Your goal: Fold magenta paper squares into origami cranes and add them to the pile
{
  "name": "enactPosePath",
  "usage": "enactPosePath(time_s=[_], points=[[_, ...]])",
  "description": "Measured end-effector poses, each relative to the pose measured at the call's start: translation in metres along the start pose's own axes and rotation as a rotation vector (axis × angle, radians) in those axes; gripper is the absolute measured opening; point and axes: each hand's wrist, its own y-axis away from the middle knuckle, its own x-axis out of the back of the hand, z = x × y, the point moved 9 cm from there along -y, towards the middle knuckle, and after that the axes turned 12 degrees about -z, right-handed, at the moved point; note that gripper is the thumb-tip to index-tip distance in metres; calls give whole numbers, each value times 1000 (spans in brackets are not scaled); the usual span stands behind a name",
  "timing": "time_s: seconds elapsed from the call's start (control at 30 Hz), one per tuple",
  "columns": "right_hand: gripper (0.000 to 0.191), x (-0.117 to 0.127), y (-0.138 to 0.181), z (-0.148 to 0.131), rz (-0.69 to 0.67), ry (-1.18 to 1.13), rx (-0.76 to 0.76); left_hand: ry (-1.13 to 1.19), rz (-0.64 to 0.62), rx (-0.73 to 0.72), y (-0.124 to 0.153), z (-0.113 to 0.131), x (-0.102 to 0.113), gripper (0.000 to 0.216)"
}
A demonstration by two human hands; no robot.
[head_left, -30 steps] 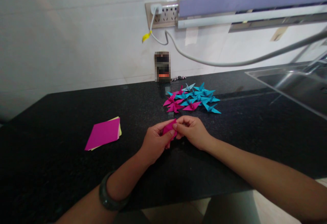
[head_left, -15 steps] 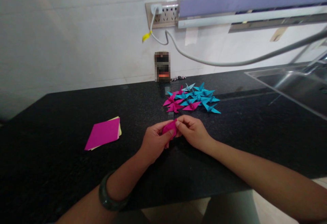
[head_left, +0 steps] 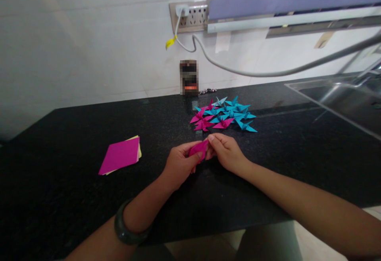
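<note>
A small folded piece of pink origami paper (head_left: 200, 148) is held between my two hands above the dark counter. My left hand (head_left: 181, 164) grips its left side, thumb on top and fingers beneath. With thumb and index finger, my right hand (head_left: 225, 150) pinches the pointed upper right end. Just beyond my hands lie several folded paper cranes: pink ones (head_left: 223, 123) on the left and front, blue ones (head_left: 246, 126) mostly on the right, and a pale one (head_left: 219, 101) at the back.
A stack of square paper (head_left: 120, 156), pink on top with yellow below, lies on the counter (head_left: 74, 134) to the left. A pixelated upright object (head_left: 189, 77) leans on the wall beside a beaded string (head_left: 207, 91). The sink (head_left: 342, 98) is at right; a cable (head_left: 256, 73) hangs above.
My right fingers have shifted slightly right and up along the paper, and more of its pointed end shows. My left hand keeps its hold almost unmoved.
</note>
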Motion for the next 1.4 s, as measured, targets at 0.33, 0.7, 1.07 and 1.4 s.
enactPosePath(time_s=[0.33, 0.7, 1.07, 1.4], points=[[8, 4, -2, 7, 60, 16, -84, 72, 81, 19, -1, -6, 9, 58], [23, -36, 5, 19, -320, -208, -322, 8, 193, -165, 0, 6, 27, 19], [39, -17, -6, 18, -163, -161, -159, 62, 144, -83, 0, 0, 17, 20], [27, -7, -3, 7, -23, 212, -57, 73, 99, -94, -1, -3, 11, 19]])
